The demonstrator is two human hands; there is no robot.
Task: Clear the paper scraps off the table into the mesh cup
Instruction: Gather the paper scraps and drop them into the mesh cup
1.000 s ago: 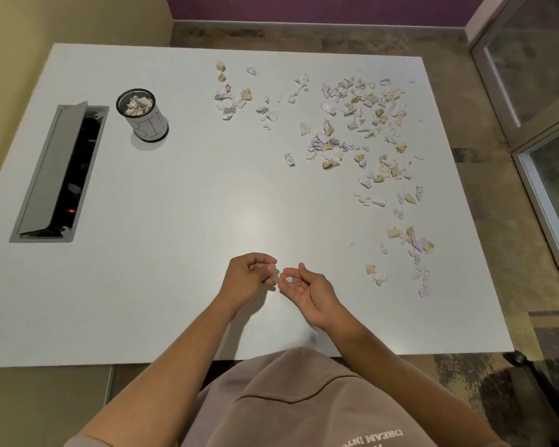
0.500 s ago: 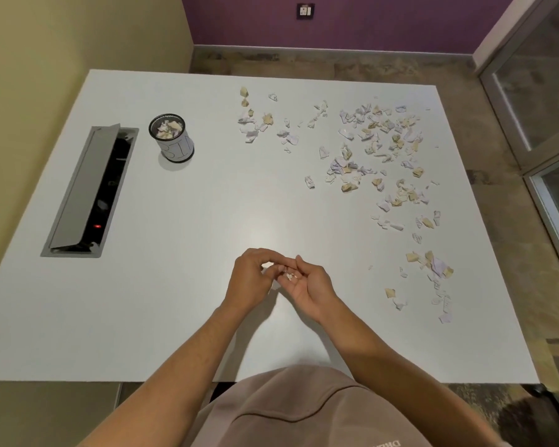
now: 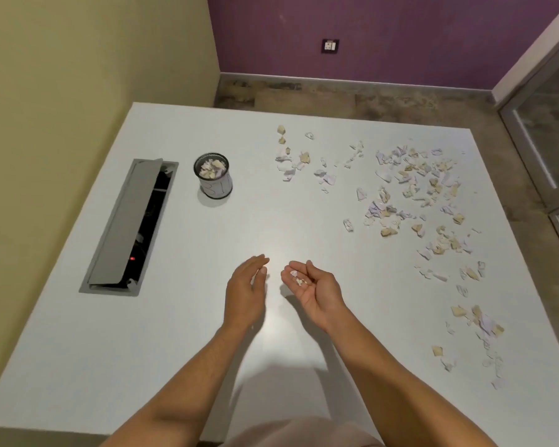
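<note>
Small scraps cupped in right palm; transfer to cup pending.

A few small white and beige paper bits (image 3: pixel 297 278) are cradled in the upturned right hand (image 3: pixel 315 290), fingers loosely curled around them; the left hand (image 3: pixel 246 290) is held beside it, fingers straight, nothing gripped. The black wire-mesh cup (image 3: pixel 213 175), partly filled, stands well apart to the far left, near the grey cable hatch (image 3: pixel 128 227). Risk judged: light bits may be spilled if the palm is tilted in transit. Many torn scraps (image 3: pixel 413 191) remain across the right of the white table (image 3: pixel 191 317). Purple wall, stone floor beyond.
</note>
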